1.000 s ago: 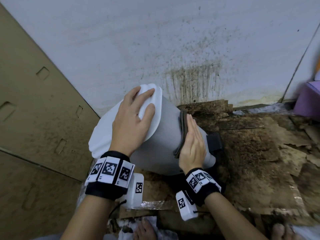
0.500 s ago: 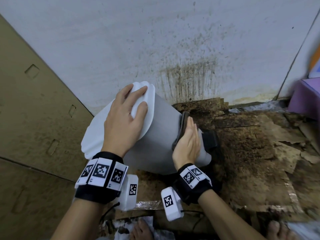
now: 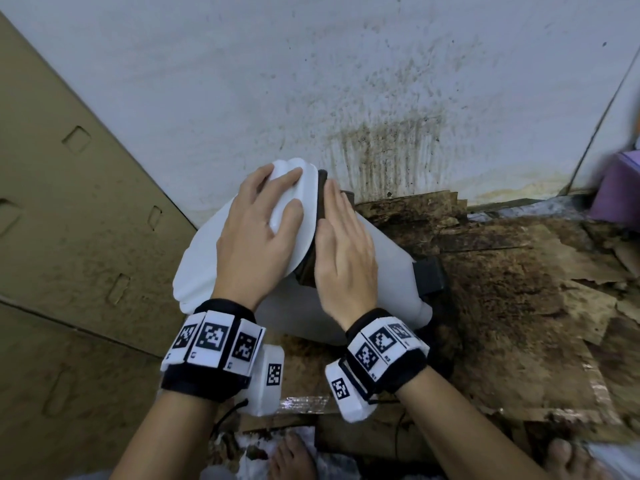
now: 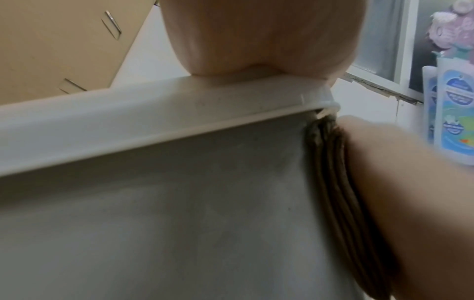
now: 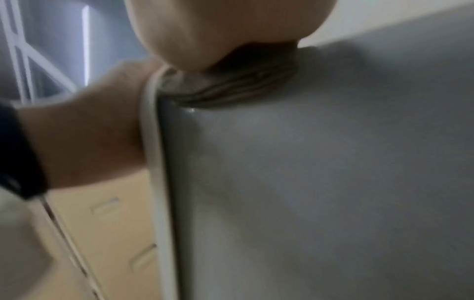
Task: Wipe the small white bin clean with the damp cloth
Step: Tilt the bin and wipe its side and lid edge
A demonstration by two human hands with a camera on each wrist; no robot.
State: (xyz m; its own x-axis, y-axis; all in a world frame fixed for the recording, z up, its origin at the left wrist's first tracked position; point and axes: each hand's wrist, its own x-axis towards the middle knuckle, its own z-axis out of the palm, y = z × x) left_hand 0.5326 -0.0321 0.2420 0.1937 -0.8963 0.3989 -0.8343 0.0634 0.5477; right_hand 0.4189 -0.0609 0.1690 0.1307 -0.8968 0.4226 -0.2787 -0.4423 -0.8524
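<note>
The small white bin (image 3: 388, 265) lies tilted on the floor, its white lid (image 3: 207, 258) pointing up and left. My left hand (image 3: 256, 233) rests spread over the lid with fairly straight fingers. My right hand (image 3: 343, 251) lies flat on the bin's side and presses the dark folded cloth (image 3: 322, 188) against it, right under the lid's rim. The left wrist view shows the cloth (image 4: 330, 182) as folded layers between the right hand and the grey bin wall (image 4: 179, 223). In the right wrist view the cloth (image 5: 238, 89) is bunched under the palm.
A brown cardboard panel (image 3: 69, 202) leans at the left. A stained white wall (image 3: 381, 150) stands close behind the bin. Dirty, torn cardboard (image 3: 502, 306) covers the floor at the right. The bin's black pedal (image 3: 429, 282) sticks out low down. A purple object (image 3: 620, 192) sits far right.
My right hand has slid the cloth up the bin's side, from near the middle to just under the lid's rim. The left hand stays on the lid.
</note>
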